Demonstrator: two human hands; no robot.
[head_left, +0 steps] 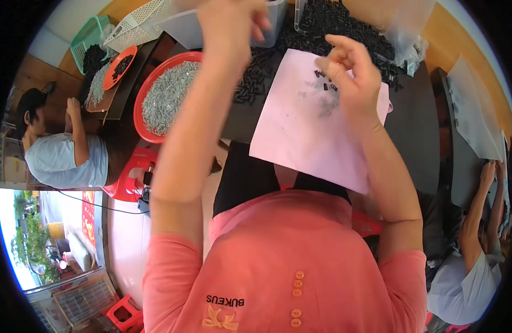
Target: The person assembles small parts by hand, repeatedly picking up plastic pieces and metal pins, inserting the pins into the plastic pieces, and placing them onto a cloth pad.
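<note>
My left hand (pixel 233 19) reaches far forward over a translucent plastic bin (pixel 181 28). It is smeared by motion and cut off by the top edge, so its grip cannot be made out. My right hand (pixel 353 75) hovers above a pink sheet (pixel 300 130), thumb and forefinger apart and the other fingers curled; nothing shows between them. Beneath it, a few small black pieces (pixel 329 87) lie on the sheet beside a grey smudged patch. The sheet rests partly on the dark table and partly over my lap.
Silvery small parts fill a red basin (pixel 140 114) left of my left forearm. Black parts (pixel 336 25) are heaped at the far side, with a clear plastic bag (pixel 408 39) beside them. One person (pixel 61 155) sits at left, another (pixel 467 283) at right.
</note>
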